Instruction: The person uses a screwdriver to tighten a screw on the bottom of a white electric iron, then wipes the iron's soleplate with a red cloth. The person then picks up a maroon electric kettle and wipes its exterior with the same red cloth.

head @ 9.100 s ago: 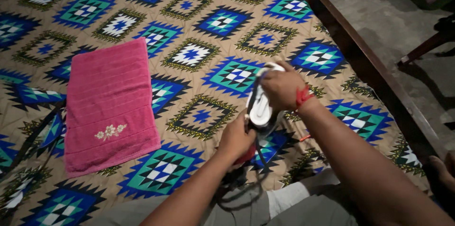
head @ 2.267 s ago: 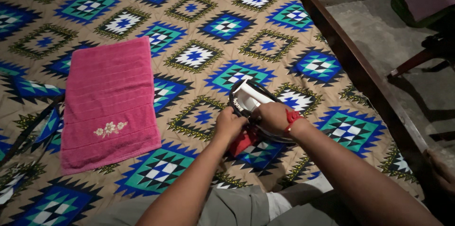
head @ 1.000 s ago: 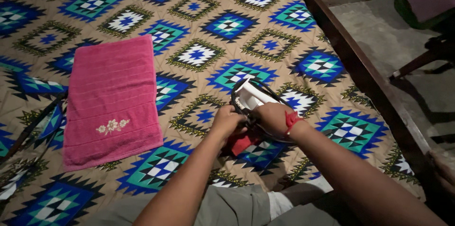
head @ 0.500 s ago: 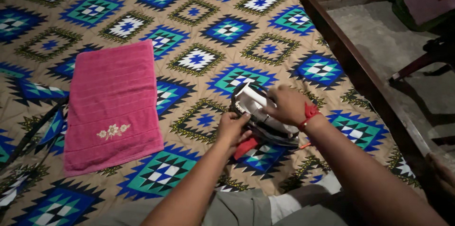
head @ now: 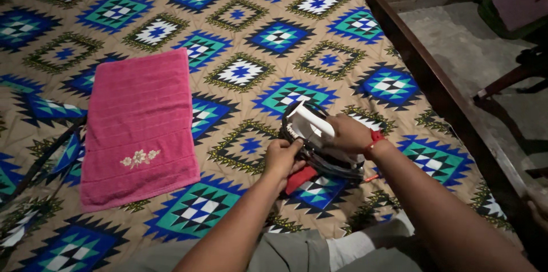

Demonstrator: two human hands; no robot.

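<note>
We hold a clothes iron (head: 311, 129) between both hands, low on the patterned bedspread (head: 319, 38). Our right hand (head: 349, 133) is curled around its white handle, and our left hand (head: 281, 158) grips the dark cord (head: 328, 160) looped around its body, fingers closed. A red piece (head: 301, 179) lies just under the left hand. Well off to the left of that hand, a pink towel (head: 140, 123) lies flat.
</note>
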